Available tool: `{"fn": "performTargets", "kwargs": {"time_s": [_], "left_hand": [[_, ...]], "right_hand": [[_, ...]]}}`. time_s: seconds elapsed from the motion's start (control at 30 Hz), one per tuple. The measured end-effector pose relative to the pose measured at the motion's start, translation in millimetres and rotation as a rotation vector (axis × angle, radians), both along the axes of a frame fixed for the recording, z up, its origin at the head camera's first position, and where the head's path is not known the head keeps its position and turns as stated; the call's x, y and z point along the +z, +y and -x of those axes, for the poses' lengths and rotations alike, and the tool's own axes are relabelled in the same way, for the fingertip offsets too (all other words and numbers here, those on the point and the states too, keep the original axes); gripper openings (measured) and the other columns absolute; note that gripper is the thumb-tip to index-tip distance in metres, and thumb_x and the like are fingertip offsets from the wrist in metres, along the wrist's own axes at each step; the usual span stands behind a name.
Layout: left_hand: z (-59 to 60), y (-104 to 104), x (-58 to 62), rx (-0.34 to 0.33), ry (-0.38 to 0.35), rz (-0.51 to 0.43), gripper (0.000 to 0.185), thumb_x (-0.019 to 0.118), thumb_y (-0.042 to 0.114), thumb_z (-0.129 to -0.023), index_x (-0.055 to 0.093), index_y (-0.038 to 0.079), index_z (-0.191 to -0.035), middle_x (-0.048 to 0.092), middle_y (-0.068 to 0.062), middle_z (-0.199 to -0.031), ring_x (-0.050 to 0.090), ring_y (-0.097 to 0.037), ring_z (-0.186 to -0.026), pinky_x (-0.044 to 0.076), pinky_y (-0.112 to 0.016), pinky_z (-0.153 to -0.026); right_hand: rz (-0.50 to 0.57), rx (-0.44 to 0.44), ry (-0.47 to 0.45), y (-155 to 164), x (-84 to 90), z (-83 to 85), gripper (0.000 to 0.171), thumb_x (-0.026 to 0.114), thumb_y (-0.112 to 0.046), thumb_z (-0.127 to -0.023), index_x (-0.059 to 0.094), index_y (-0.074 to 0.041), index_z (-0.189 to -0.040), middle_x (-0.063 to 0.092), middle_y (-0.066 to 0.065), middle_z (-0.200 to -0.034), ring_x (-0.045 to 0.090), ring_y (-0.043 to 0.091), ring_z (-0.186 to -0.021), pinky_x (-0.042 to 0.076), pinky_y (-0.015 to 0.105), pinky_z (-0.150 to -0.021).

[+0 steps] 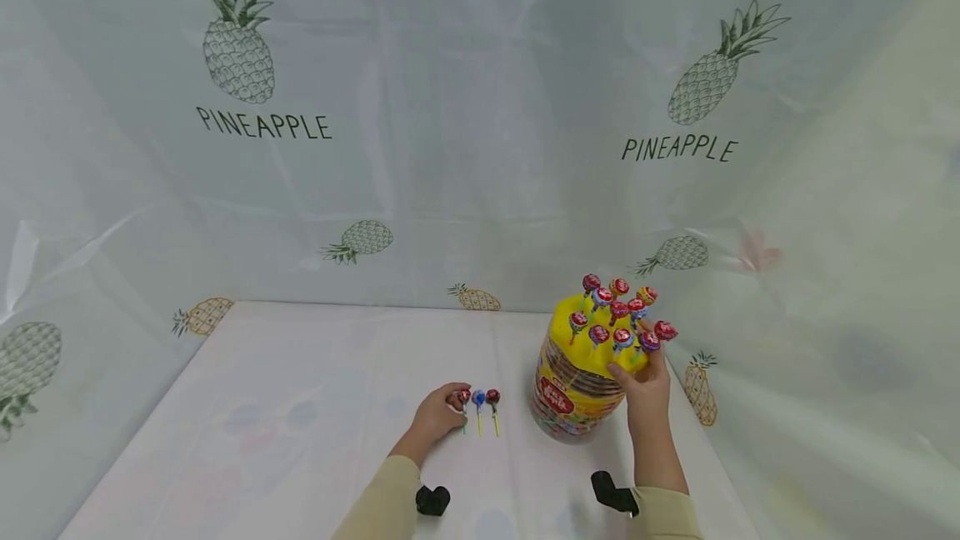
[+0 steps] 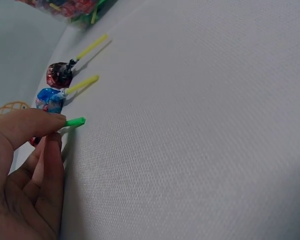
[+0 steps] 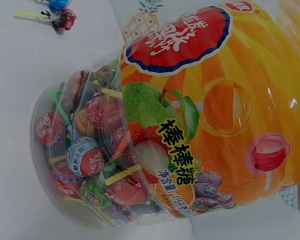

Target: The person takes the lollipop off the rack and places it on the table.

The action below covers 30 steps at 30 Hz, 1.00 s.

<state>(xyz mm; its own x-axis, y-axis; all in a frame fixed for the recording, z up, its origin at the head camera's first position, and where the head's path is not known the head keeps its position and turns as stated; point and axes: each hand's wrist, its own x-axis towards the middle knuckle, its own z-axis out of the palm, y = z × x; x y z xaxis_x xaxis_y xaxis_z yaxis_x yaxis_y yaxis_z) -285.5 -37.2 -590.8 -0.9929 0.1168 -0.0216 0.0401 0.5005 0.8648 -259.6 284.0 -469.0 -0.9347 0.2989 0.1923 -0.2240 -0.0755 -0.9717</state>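
Note:
My left hand [image 1: 433, 420] pinches a red-wrapped lollipop [image 1: 464, 397] on the table; between thumb and finger its green stick [image 2: 76, 122] pokes out in the left wrist view. Beside it lie a blue lollipop [image 1: 479, 397] and a dark red lollipop [image 1: 492, 396], both with yellow sticks. My right hand [image 1: 648, 390] grips the upper right side of a clear candy jar [image 1: 561, 394], thumb on the near side of its yellow lid [image 1: 564, 312]. Several lollipops [image 1: 618, 312] stand upright in that lid. More wrapped lollipops [image 3: 87, 155] fill the jar's bottom below the printed label.
The jar stands toward the right side of the white-covered table [image 1: 300, 407]. A pineapple-print curtain [image 1: 465, 148] hangs behind the table and along its sides. Black wrist devices [image 1: 432, 501] show at both sleeves.

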Motion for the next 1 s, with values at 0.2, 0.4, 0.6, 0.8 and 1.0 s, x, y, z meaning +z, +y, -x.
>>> {"fn": "performTargets", "kwargs": {"time_s": [0.2,0.4,0.6,0.8,1.0], "left_hand": [[0.5,-0.7,-2.9,-0.025,0.003,0.001,0.06,0.078,-0.002,-0.074,0.061,0.007,-0.13,0.056,0.001,-0.081,0.045,-0.015,-0.066,0.036,-0.029,-0.061],[-0.5,-1.2,-2.9,-0.033,0.016,-0.021,0.064,0.079,-0.004,-0.073,0.059,0.006,-0.133,0.056,-0.001,-0.083,0.044,-0.016,-0.067,0.037,-0.03,-0.061],[-2.4,-0.8,-0.6,-0.015,0.013,-0.033,0.064,0.08,-0.003,-0.073,0.058,0.005,-0.132,0.056,-0.001,-0.082,0.044,-0.016,-0.067,0.038,-0.031,-0.062],[-1.8,0.8,-3.4,0.004,0.038,-0.004,0.061,0.082,-0.002,-0.072,0.06,0.005,-0.129,0.057,0.0,-0.081,0.045,-0.015,-0.066,0.039,-0.031,-0.065],[-3.4,3.1,-3.9,0.005,0.047,0.036,0.061,0.083,0.001,-0.072,0.06,0.007,-0.129,0.057,0.001,-0.083,0.045,-0.014,-0.067,0.038,-0.031,-0.065]], "right_hand": [[-0.004,0.0,0.006,0.2,0.3,-1.2,0.075,0.068,0.0,-0.089,0.037,-0.031,-0.15,0.033,0.0,-0.151,0.033,0.022,-0.137,0.039,0.02,-0.101],[0.008,0.003,0.016,-0.1,0.6,-0.7,0.075,0.067,0.002,-0.089,0.038,-0.031,-0.15,0.033,0.0,-0.151,0.034,0.021,-0.136,0.04,0.017,-0.098],[0.005,0.003,0.008,0.4,1.1,0.2,0.076,0.07,-0.001,-0.088,0.038,-0.032,-0.149,0.033,0.001,-0.151,0.034,0.023,-0.136,0.041,0.017,-0.098],[0.008,0.008,0.026,0.3,1.3,0.3,0.076,0.071,-0.004,-0.088,0.037,-0.027,-0.151,0.033,0.001,-0.151,0.034,0.023,-0.136,0.041,0.018,-0.097],[0.005,0.002,0.012,0.6,0.1,-0.3,0.076,0.072,-0.005,-0.087,0.037,-0.029,-0.151,0.032,0.001,-0.152,0.034,0.023,-0.136,0.041,0.018,-0.098]]}}
